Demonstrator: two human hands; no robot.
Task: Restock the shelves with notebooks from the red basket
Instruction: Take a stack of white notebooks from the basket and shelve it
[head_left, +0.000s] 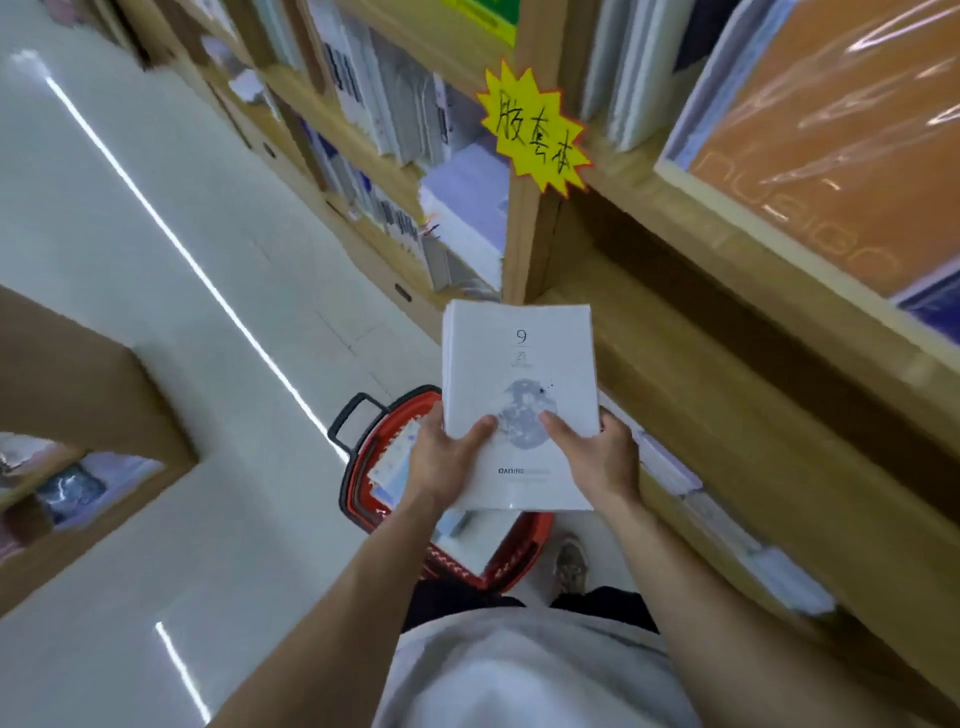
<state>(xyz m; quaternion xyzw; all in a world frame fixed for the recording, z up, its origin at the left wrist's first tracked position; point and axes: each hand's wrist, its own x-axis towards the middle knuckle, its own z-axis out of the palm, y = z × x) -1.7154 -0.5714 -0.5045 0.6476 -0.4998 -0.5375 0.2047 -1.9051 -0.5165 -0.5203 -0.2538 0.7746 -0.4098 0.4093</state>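
The person's left hand (445, 457) and right hand (597, 457) each gripped a side of a stack of notebooks (519, 400), thumbs on the top cover, held above the red basket (447, 519) beside the wooden shelves (727, 374). Gripped only at its near end, the stack might fan or slide apart. The top cover was white, with a "9" and a pale blue globe.

Notebooks (519, 374): held between left hand (441, 462) and right hand (602, 460), above basket (511, 558).
Basket: on floor (156, 364), just left of shelves (727, 395).
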